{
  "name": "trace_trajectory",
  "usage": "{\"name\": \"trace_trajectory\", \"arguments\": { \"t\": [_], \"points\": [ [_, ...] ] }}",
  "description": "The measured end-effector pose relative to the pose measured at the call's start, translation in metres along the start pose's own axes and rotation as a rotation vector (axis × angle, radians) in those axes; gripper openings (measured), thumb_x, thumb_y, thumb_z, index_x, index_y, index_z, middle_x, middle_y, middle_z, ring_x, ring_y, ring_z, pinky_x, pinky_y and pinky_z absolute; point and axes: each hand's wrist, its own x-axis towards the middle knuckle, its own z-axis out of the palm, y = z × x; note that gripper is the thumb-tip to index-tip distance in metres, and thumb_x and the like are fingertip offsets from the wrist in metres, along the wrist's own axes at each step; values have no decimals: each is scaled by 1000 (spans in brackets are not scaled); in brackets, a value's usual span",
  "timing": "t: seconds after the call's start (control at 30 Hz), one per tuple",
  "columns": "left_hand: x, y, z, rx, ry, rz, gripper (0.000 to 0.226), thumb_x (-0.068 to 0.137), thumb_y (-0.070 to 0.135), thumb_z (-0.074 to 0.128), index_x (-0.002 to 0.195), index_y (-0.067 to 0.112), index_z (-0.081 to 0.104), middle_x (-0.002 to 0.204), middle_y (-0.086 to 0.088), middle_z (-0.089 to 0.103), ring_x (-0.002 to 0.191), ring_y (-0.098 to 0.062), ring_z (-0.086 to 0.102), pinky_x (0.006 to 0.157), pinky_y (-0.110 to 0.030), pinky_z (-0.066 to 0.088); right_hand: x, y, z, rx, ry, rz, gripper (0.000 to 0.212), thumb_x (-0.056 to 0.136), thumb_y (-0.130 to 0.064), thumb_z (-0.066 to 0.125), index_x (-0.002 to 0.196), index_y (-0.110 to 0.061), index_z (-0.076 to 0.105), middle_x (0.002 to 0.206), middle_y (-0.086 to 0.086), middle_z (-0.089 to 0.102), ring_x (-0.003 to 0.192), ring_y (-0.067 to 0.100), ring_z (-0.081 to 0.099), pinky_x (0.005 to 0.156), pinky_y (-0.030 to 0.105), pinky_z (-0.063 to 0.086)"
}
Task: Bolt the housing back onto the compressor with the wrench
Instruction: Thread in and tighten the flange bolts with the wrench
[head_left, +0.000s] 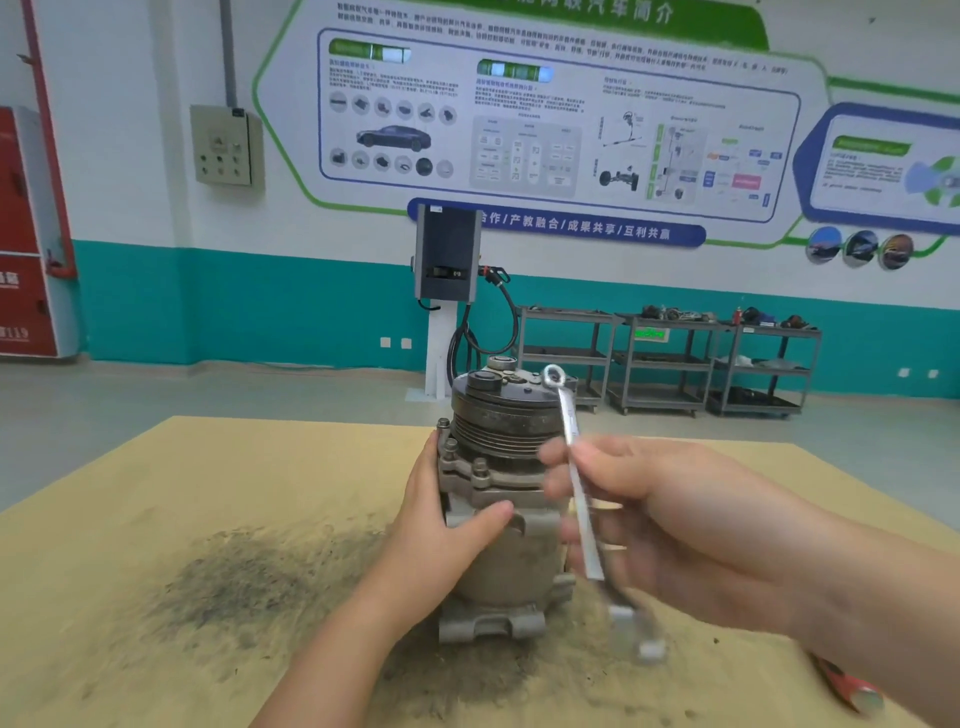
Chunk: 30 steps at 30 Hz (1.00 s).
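My left hand (441, 540) wraps the compressor (501, 499), upright on the table (156, 519), steadying it for torque. My right hand (670, 525) pinches the wrench (576, 467) mid-shank, ring end up, clear of the flange bolts (479, 469), ready to seat.

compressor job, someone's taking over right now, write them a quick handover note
Left hand: steadies the compressor, which stands upright on the board table.
Right hand: holds the wrench by its shank, ring end up in the air, on no bolt.
Done: bolts sit in the flange on the left; how tight they are cannot be told.
Left: set the ring end on each bolt and tighten.
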Motion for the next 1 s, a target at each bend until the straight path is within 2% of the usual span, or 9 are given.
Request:
{"name": "trace_trajectory", "arguments": {
  "t": [0.07,0.13,0.27,0.5,0.6,0.67,0.77,0.9,1.0],
  "points": [
    [1,-5,0,-1,5,16,100,62,69,73,146,55,22,147,21,44,133,-3,47,113,-46,40,-7,2,-24,-209,95,-10,24,99,-20,48,95,-1,62,62,13,61,33,16,46,36,23,41],
    [3,-8,1,-13,4,22,102,61,72,72,147,56,19,148,23,41,134,-2,45,114,-46,40,-9,3,-41,-307,124,13,25,100,-21,46,93,1,55,48,16,49,23,15,32,32,19,33],
    [2,-5,2,-19,-19,22,106,59,71,70,150,51,18,149,23,40,135,-3,43,115,-44,38,-7,-4,-54,-308,-8,84,24,85,-25,55,82,-1,61,38,10,37,20,11,23,31,13,25],
    [2,-4,0,5,-12,29,106,60,70,68,150,49,17,149,24,40,135,1,41,116,-41,37,11,-22,-78,-231,-156,218,21,82,-24,61,81,-4,67,40,4,38,20,6,25,26,12,24],
    [1,-5,0,24,-8,32,106,59,72,67,149,52,16,148,27,37,132,8,39,114,-32,36,26,-39,-95,-262,-326,343,21,92,-24,64,85,-4,64,44,4,47,24,6,34,26,16,30],
    [2,-5,0,31,-1,37,103,58,72,66,147,53,17,146,30,38,129,15,38,111,-26,36,39,-55,-105,-331,-435,414,20,90,-24,64,87,-5,60,46,2,51,27,5,40,28,15,33],
    [2,-6,1,25,3,33,94,60,69,67,141,58,20,141,33,42,126,14,42,108,-24,38,58,-71,-113,-392,-545,483,22,87,-25,72,87,-7,60,45,0,53,28,3,42,29,14,35],
    [3,-5,0,32,2,34,79,72,65,73,129,67,19,136,39,40,117,28,39,93,-8,35,78,-72,-124,-434,-661,490,20,94,-31,63,90,-11,64,48,-5,57,31,0,46,33,12,36],
    [4,-8,-1,37,-1,40,82,74,57,71,138,61,19,138,38,38,114,32,36,90,-6,33,85,-70,-128,-481,-690,464,22,96,-34,59,92,-13,64,50,-6,57,33,0,46,35,12,39]
  ]
}}
